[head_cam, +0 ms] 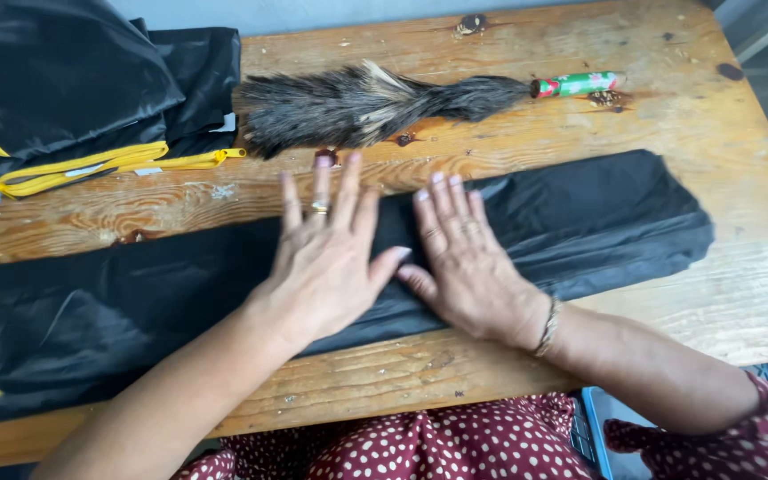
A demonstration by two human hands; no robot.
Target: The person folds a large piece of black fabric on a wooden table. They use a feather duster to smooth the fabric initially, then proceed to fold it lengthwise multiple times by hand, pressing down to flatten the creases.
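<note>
A long folded strip of black fabric [597, 222] with a yellow end lies across the wooden table [713, 116]. My left hand [326, 258] is pressed flat on its middle, fingers spread, a ring on one finger. My right hand [468, 262] lies flat right beside it, fingers together, thumb near the left thumb, a bracelet on the wrist. Neither hand grips anything.
A dark feather duster [357, 105] with a green and red handle lies at the far side of the table. A pile of black fabric with yellow trim [73, 89] sits at the far left. The table's near edge is just below my wrists.
</note>
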